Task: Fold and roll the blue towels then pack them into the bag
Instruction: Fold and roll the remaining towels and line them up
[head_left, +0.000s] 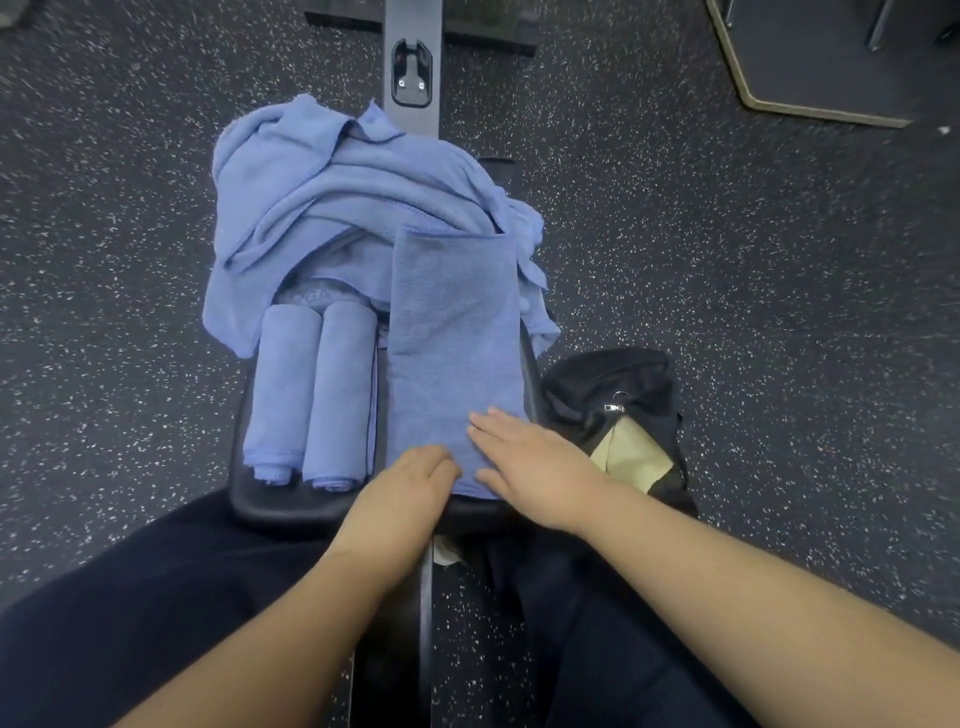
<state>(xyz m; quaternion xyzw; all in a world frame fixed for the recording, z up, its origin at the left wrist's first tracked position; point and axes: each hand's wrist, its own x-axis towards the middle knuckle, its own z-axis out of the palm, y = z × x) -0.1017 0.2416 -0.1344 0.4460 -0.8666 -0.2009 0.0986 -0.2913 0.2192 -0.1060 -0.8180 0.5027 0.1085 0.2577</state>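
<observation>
A blue towel folded into a long strip (452, 332) lies lengthwise on the right half of the black bench pad (291, 501). My right hand (530, 462) rests flat on its near end, fingers straight. My left hand (410, 483) is at the strip's near left corner with fingers curled down over the edge. Two rolled blue towels (311, 389) lie side by side on the left of the pad. A heap of unfolded blue towels (337, 192) covers the pad's far end. The black bag (618, 395) sits on the floor to the right of the bench, unzipped, with a tan lining showing.
The bench's metal frame (413, 57) runs away from me over a dark speckled rubber floor (753, 291). A dark mat with a pale edge (810, 62) lies at the far right. My legs in dark trousers straddle the bench.
</observation>
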